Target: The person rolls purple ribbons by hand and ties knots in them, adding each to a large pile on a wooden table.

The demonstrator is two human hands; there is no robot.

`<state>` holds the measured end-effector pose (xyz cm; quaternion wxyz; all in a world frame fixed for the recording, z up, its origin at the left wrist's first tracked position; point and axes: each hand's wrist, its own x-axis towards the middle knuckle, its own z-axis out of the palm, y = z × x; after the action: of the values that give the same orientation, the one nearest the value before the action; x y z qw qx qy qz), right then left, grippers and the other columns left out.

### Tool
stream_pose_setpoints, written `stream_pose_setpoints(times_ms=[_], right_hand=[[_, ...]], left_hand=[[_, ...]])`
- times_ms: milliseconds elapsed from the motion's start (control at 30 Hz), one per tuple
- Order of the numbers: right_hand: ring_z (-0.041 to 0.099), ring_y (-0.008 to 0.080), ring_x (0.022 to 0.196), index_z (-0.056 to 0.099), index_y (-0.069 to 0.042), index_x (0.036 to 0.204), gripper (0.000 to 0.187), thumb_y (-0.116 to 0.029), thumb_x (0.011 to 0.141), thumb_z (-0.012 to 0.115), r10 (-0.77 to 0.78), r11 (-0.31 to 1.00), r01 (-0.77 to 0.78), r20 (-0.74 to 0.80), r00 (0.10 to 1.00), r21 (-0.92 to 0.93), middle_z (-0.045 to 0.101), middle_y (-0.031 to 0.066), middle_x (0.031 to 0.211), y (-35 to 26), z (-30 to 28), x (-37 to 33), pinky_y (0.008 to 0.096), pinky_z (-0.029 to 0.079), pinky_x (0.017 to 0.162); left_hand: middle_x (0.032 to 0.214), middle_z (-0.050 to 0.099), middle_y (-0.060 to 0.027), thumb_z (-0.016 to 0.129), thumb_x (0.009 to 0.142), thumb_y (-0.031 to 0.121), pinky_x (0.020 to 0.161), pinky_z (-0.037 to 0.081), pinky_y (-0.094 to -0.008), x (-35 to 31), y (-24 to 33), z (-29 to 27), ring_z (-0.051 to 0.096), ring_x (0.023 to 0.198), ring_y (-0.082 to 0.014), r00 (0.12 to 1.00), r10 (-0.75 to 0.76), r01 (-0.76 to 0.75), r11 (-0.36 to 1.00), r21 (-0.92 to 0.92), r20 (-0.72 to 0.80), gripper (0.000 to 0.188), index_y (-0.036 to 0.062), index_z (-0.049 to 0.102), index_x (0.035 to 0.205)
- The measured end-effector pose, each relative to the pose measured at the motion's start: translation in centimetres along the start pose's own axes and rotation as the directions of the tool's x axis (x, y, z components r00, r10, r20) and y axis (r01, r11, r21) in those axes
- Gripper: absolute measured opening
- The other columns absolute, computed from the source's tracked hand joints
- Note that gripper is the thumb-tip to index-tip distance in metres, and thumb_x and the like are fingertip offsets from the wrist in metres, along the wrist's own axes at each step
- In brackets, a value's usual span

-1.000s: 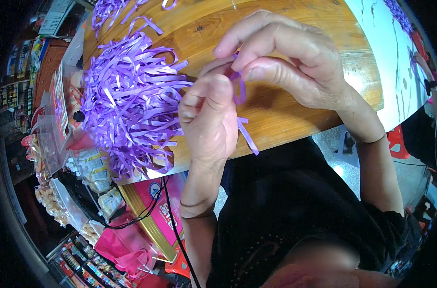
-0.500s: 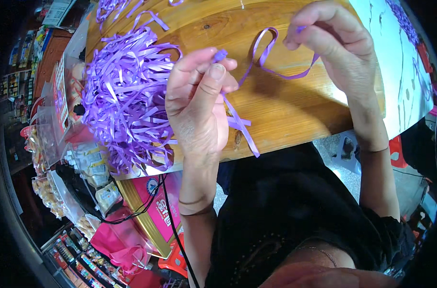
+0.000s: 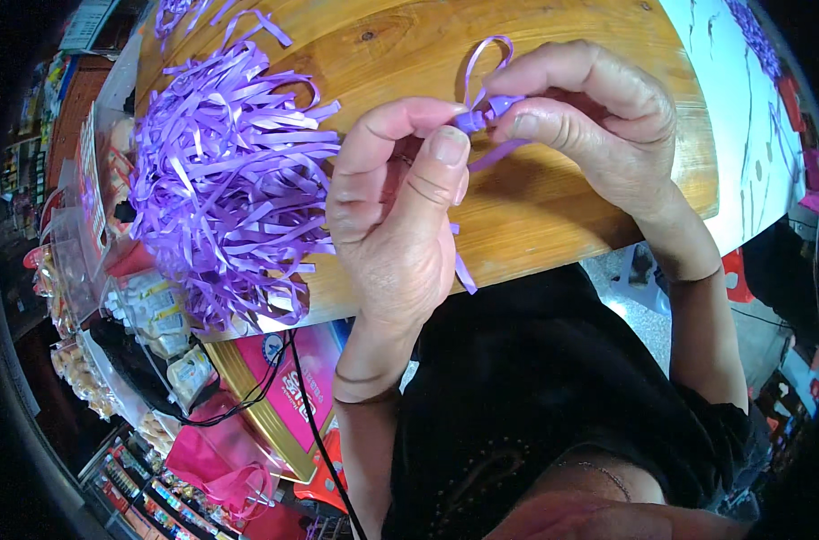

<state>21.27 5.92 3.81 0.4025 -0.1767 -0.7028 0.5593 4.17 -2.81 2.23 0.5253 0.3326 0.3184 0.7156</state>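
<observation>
My remote view: left hand (image 3: 396,211) narrowed to a pinch, thumb and forefinger on a small folded lump of purple ribbon (image 3: 469,121). Right hand (image 3: 603,126) pinches the ribbon just beside it, its gap small. I log the ribbon over the wooden tabletop (image 3: 562,189), right of the ribbon heap (image 3: 234,189). Lump's long axis: left to right, right end tipped slightly away from the wearer; one loop points away too.

Wooden tabletop (image 3: 400,67), white marbled surface (image 3: 742,108), grey floor (image 3: 753,349), at right probably a red stool (image 3: 736,277).
</observation>
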Motion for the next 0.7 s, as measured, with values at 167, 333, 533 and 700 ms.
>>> stream_pose_setpoints(times_ms=[167, 333, 533, 700], right_hand=[[0.07, 0.0193, 0.098, 0.069, 0.004, 0.109, 0.018, 0.004, 0.091, 0.071, -0.082, 0.996, 0.082, -0.004, 0.997, 0.037, 0.07, 0.0146, 0.106, 0.6, 0.0, 0.2, 0.029, 0.057, 0.086], [0.068, 0.0197, 0.098, 0.071, 0.002, 0.108, 0.018, 0.003, 0.09, 0.072, -0.104, 0.995, 0.104, 0.003, 0.995, -0.005, 0.07, 0.0149, 0.106, 0.8, 0.0, 0.3, 0.029, 0.056, 0.085], [0.069, 0.0205, 0.097, 0.071, 0.003, 0.109, 0.018, 0.002, 0.091, 0.071, -0.147, 0.985, 0.15, 0.039, 0.988, -0.083, 0.07, 0.0162, 0.108, 0.8, -0.3, 0.5, 0.0285, 0.057, 0.085], [0.07, 0.0205, 0.097, 0.072, 0.003, 0.11, 0.019, 0.001, 0.091, 0.072, -0.129, 0.991, 0.129, -0.002, 0.992, -0.041, 0.07, 0.0178, 0.109, 0.9, -0.3, 0.4, 0.0287, 0.058, 0.085]], left_hand=[[0.096, 0.064, 0.0005, 0.071, 0.094, -0.003, 0.074, 0.045, -0.02, 0.0, -1.0, 0.4, 0.055, 0.082, -0.0053, 0.993, 0.107, -0.1, 0.984, 0.145, -0.044, 0.021, 0.0012, 0.068, 0.115], [0.103, 0.061, -0.0012, 0.075, 0.09, -0.005, 0.075, 0.045, -0.0208, 0.1, -1.2, -0.2, 0.054, 0.083, -0.0065, 0.975, 0.221, -0.211, 0.911, 0.353, 0.011, 0.024, 0.0016, 0.07, 0.113], [0.102, 0.059, -0.0022, 0.078, 0.087, -0.005, 0.073, 0.044, -0.021, 0.5, -1.5, -0.5, 0.054, 0.083, -0.0078, 0.937, 0.34, -0.334, 0.813, 0.477, 0.075, 0.025, 0.0016, 0.072, 0.111], [0.1, 0.06, -0.0022, 0.079, 0.087, -0.004, 0.07, 0.045, -0.0209, 0.8, -1.3, -0.6, 0.055, 0.081, -0.0076, 0.918, 0.376, -0.384, 0.766, 0.516, 0.126, 0.022, 0.0014, 0.074, 0.108]])
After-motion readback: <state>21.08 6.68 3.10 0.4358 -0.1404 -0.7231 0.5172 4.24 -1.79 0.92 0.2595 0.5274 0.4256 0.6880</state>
